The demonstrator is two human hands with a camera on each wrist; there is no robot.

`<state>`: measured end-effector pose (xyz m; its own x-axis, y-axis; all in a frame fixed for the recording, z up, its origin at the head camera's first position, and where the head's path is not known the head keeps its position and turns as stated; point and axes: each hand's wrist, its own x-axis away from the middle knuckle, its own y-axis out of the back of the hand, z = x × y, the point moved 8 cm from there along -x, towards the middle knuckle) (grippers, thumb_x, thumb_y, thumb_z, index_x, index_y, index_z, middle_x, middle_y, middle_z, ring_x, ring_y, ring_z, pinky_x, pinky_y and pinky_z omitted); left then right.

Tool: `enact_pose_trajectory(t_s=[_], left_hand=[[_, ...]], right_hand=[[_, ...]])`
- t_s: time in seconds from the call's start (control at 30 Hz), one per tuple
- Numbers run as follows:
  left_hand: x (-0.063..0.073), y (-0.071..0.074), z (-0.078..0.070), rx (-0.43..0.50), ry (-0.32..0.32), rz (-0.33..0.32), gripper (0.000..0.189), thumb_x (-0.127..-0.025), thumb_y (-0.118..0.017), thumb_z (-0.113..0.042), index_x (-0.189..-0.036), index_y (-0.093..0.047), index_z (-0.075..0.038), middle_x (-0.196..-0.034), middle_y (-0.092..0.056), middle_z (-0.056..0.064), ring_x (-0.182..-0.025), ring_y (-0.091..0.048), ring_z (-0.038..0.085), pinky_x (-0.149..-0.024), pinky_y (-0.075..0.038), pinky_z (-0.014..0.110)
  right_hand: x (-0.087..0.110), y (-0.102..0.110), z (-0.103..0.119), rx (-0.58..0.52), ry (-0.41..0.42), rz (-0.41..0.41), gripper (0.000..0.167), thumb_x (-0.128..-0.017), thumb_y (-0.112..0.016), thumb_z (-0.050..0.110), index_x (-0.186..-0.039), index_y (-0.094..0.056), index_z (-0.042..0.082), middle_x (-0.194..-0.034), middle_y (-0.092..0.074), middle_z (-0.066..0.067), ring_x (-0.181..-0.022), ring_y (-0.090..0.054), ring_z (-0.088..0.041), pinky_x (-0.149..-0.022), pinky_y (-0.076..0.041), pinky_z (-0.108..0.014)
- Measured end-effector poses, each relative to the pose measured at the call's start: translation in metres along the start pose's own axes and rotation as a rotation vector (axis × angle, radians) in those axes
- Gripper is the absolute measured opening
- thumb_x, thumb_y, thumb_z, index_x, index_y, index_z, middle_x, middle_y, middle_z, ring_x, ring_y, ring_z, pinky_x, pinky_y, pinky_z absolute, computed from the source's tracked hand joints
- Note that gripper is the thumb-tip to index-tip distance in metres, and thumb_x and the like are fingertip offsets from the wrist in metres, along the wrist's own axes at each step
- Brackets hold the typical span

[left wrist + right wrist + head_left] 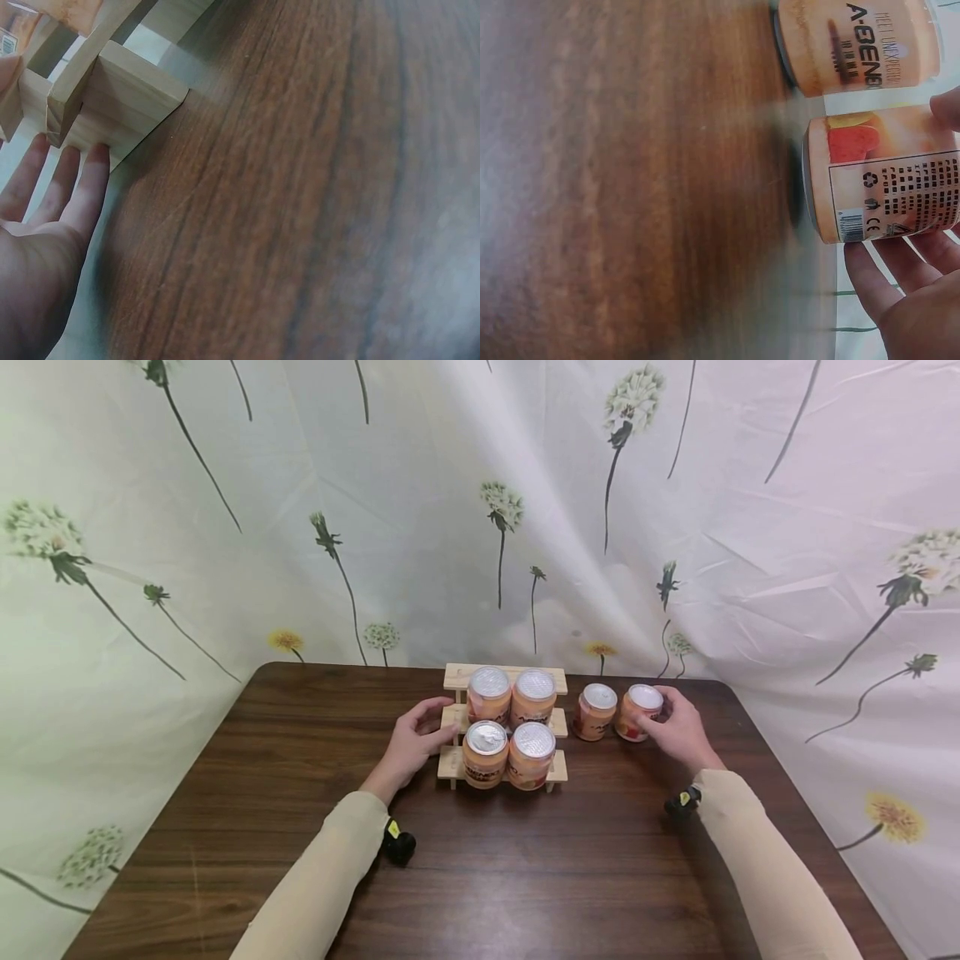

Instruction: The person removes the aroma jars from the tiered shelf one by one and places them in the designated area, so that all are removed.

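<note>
My left hand holds the left side of a stepped wooden rack; in the left wrist view, several fingers touch its side panel. On the rack's middle step stand two orange jars with silver lids, a left one and a right one. Below them, on the lowest step, are two more, a left jar and a right jar. My right hand grips another such jar between thumb and fingers. Beside it a similar jar stands upright on the table.
The rack's top step holds no jar. All this is near the back edge of a dark wooden table. Behind it hangs a white cloth printed with dandelions. A small black camera is strapped to each wrist.
</note>
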<state>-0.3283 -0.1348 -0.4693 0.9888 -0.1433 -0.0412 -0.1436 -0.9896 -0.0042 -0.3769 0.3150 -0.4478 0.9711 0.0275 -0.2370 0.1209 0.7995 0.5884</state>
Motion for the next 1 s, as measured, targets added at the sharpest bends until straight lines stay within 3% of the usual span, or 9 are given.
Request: enact_pose_trajectory(t_s=[0.3,0.4,0.53,0.67,1.0], left_hand=[[-0.014,0.006,0.023,-0.017,-0.028,-0.013,0.051,-0.098,-0.077,-0.013,-0.146,-0.059,-0.012,-0.15,-0.054,0.015,-0.111,-0.067,0.021,-0.079,-0.061,0.031],[-0.014,0.007,0.025,-0.027,-0.032,-0.016,0.05,-0.098,-0.077,-0.015,-0.145,-0.059,-0.013,-0.15,-0.054,0.014,-0.113,-0.067,0.023,-0.08,-0.061,0.032],[-0.014,0.007,0.026,-0.034,-0.03,-0.016,0.05,-0.098,-0.078,-0.016,-0.145,-0.059,-0.014,-0.15,-0.054,0.014,-0.117,-0.066,0.025,-0.08,-0.061,0.032],[-0.015,0.007,0.027,-0.031,-0.03,-0.014,0.051,-0.098,-0.078,-0.016,-0.146,-0.059,-0.014,-0.15,-0.054,0.015,-0.118,-0.065,0.026,-0.08,-0.061,0.032],[-0.015,0.007,0.028,-0.016,-0.014,-0.014,0.052,-0.099,-0.077,-0.013,-0.147,-0.058,-0.013,-0.153,-0.052,0.015,-0.114,-0.066,0.021,-0.079,-0.061,0.03]], right_hand=[[0.004,-0.004,-0.003,-0.021,0.0,0.007,0.062,-0.093,-0.08,0.013,-0.14,-0.048,-0.011,-0.134,-0.061,-0.035,-0.121,-0.061,-0.041,-0.084,-0.043,-0.005],[0.005,-0.004,-0.004,-0.014,-0.01,0.017,0.063,-0.093,-0.08,0.014,-0.141,-0.047,-0.011,-0.136,-0.06,-0.034,-0.124,-0.061,-0.041,-0.087,-0.043,-0.007],[0.005,-0.005,-0.006,0.005,-0.025,0.03,0.064,-0.094,-0.079,0.016,-0.142,-0.046,-0.009,-0.138,-0.06,-0.033,-0.127,-0.06,-0.042,-0.1,-0.051,-0.028],[0.003,-0.006,-0.007,-0.006,-0.028,0.044,0.065,-0.095,-0.079,0.018,-0.144,-0.044,-0.009,-0.14,-0.057,-0.034,-0.132,-0.056,-0.045,-0.111,-0.046,-0.055],[0.0,0.004,0.007,-0.056,0.011,0.041,0.071,-0.097,-0.077,0.019,-0.15,-0.039,-0.008,-0.147,-0.05,-0.032,-0.136,-0.05,-0.045,-0.114,-0.039,-0.061]])
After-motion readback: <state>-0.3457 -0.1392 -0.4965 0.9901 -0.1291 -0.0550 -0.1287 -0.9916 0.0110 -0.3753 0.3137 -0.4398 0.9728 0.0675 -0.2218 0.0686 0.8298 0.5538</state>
